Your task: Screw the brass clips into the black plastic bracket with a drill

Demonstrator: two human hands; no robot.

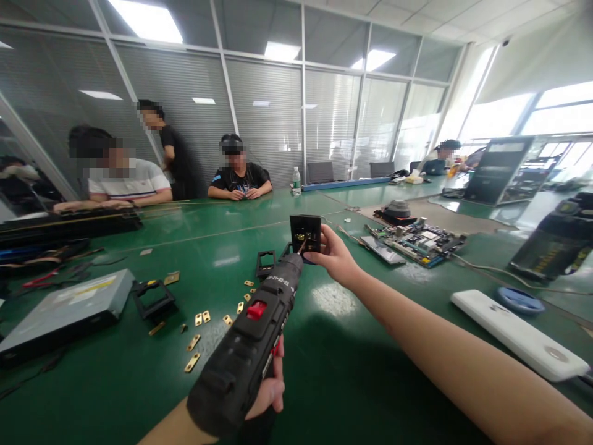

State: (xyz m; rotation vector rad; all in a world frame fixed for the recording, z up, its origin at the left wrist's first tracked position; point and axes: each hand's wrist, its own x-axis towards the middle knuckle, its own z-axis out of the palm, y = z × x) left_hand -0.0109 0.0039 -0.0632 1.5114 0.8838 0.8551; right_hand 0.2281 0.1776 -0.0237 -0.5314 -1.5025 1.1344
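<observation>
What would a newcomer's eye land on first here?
The black power drill, large at lower centre in the left hand. Its bit points into a square black housing held in the right hand. Left of the drill, small brass plates lie scattered on the green tabletop.

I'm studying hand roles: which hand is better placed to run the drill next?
Probably the left hand: it grips the drill, which points at the black part held by the right hand.
</observation>
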